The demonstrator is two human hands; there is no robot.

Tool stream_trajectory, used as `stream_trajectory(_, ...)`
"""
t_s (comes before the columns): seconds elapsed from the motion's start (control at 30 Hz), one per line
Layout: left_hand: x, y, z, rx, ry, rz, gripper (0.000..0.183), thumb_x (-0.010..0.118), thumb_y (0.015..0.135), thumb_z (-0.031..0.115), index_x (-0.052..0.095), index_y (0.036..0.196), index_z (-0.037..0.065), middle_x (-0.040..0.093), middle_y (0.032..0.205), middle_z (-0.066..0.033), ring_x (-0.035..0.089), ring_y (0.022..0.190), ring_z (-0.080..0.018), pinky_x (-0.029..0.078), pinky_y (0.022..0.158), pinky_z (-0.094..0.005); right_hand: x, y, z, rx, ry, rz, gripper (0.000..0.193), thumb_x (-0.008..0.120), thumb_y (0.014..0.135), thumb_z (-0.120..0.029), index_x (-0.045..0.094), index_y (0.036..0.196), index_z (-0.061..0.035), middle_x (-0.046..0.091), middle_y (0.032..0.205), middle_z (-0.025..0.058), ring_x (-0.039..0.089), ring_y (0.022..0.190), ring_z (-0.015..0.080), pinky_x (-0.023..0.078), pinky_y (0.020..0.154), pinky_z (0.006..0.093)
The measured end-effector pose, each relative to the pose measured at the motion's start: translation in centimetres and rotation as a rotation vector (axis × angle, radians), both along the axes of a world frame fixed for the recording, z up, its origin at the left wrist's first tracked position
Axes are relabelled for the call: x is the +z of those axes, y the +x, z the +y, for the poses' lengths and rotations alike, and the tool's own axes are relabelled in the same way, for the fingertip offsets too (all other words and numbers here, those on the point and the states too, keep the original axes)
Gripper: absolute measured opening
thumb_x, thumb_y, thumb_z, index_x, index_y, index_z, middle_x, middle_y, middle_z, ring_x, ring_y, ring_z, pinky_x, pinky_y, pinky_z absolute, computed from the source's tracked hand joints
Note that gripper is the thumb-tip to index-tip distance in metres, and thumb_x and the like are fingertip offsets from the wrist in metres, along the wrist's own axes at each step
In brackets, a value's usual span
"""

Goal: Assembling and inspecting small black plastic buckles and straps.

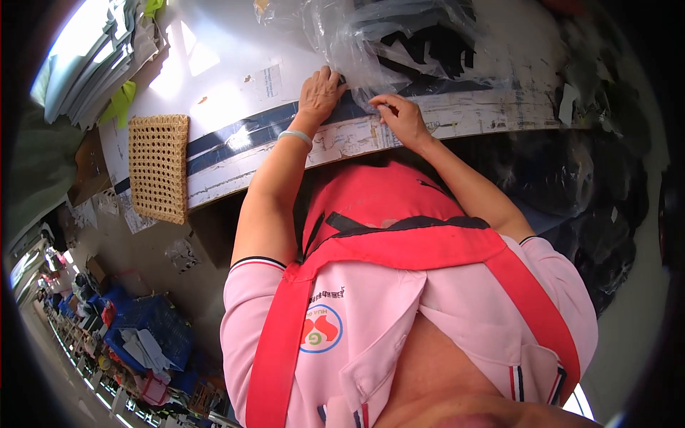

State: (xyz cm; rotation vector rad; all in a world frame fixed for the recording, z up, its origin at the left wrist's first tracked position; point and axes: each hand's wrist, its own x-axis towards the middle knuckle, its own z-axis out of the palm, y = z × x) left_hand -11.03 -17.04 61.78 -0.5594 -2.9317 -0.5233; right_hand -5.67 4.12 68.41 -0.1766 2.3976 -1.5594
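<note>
My left hand (321, 94), with a pale bangle (295, 138) at its wrist, rests on the white worktable (228, 100). Its fingers are bent and drawn together, and a small dark bit shows beside the thumb side; what it is cannot be made out. To its right, my right hand (405, 120) is closed in a pinch at the table's near part. Whatever lies between its thumb and fingers is too small to name. Just beyond both hands spreads a clear plastic bag (335, 36), with black cut pieces (432, 50) in or under it.
A woven cane-mesh panel (158, 169) overhangs the table's near left edge. Stacked grey sheets (93, 64) stand at the far left. Dark plastic-wrapped bundles (571, 185) lie below the table at right. Blue crates (150, 328) stand on the floor at left.
</note>
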Motion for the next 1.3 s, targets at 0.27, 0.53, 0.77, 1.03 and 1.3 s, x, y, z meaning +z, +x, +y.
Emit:
stream_trajectory(0.27, 0.8, -0.9, 0.5, 0.078, -0.077, -0.107, 0.02, 0.058, 0.084, 0.022, 0.058, 0.092, 0.004, 0.055, 0.089, -0.0123, 0.061, 0.083, -0.0306, 0.052, 0.067, -0.0411, -3.3, -9.4, 1.5, -0.074, 0.43, 0.465, 0.025, 0.063, 0.082, -0.016, 0.063, 0.105, -0.0076, 0.062, 0.108, 0.0118, 0.062, 0.096, 0.0319, 0.05, 0.083, 0.0407)
stream_trajectory(0.53, 0.8, 0.9, -0.1, 0.138, -0.087, -0.236, 0.018, 0.052, 0.088, 0.018, 0.053, 0.098, 0.003, 0.058, 0.095, -0.016, 0.06, 0.085, -0.036, 0.049, 0.074, -0.0473, -5.1, -11.4, 1.1, 0.036, 0.57, 0.22, 0.02, 0.068, 0.078, -0.017, 0.058, 0.092, -0.0069, 0.062, 0.096, 0.0113, 0.062, 0.093, 0.0313, 0.049, 0.077, 0.0421)
stream_trajectory(0.77, 0.8, 0.6, -3.9, 0.537, 0.791, -0.774, 0.019, 0.052, 0.095, 0.025, 0.055, 0.098, 0.006, 0.063, 0.076, -0.0064, 0.064, 0.072, -0.0203, 0.045, 0.054, -0.0335, -2.0, -10.6, 4.4, -0.199, 0.067, 0.131, 0.016, 0.067, 0.081, -0.016, 0.059, 0.087, -0.0034, 0.063, 0.07, 0.0105, 0.063, 0.064, 0.0249, 0.047, 0.06, 0.0349)
stream_trajectory(1.03, 7.5, 9.5, -1.8, 0.518, 1.713, -1.029, 0.022, 0.057, 0.095, 0.026, 0.06, 0.103, 0.006, 0.062, 0.089, -0.0055, 0.065, 0.086, -0.0197, 0.056, 0.064, -0.0296, 6.2, -7.0, 5.1, -0.172, -0.002, 0.198, 0.013, 0.059, 0.091, -0.012, 0.056, 0.1, -0.0029, 0.061, 0.079, 0.0025, 0.055, 0.058, 0.0076, 0.044, 0.052, 0.0222)
stream_trajectory(1.3, 9.8, 11.1, 0.2, 0.372, 1.783, -1.009, 0.022, 0.057, 0.095, 0.027, 0.059, 0.098, 0.004, 0.062, 0.087, -0.0059, 0.064, 0.081, -0.0178, 0.054, 0.063, -0.0299, 5.0, -9.7, 4.1, -0.089, 0.195, 0.361, 0.012, 0.06, 0.089, -0.013, 0.058, 0.097, -0.0045, 0.066, 0.078, 0.0082, 0.065, 0.06, 0.0173, 0.049, 0.057, 0.0289)
